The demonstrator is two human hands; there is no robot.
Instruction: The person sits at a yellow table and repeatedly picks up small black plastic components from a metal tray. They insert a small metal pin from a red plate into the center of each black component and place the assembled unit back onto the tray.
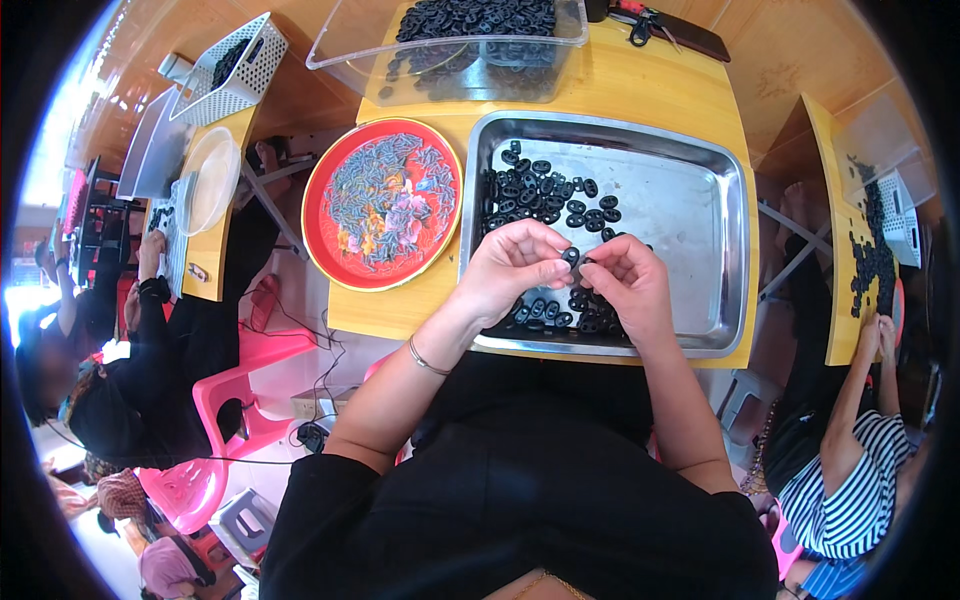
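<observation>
Over the metal tray (705,335), my left hand (508,272) pinches a small black oval piece with holes (571,256) between thumb and fingertips. Close beside it, my right hand (638,292) is closed, its thumb and fingertips pressed together at the piece's edge. Whatever sits between those right fingertips is too small to make out. Many similar black oval pieces (522,195) lie heaped in the tray's left half, some of them beneath my hands. Left of the tray, a round red dish (318,235) with a floral bottom carries many small, thin grey metal pieces (375,185).
A clear plastic bin (460,85) full of black pieces stands at the table's far side, with a dark pouch (690,38) to its right. People work at side tables left and right. A pink chair (225,395) stands at the left, a white basket (232,85) beyond it.
</observation>
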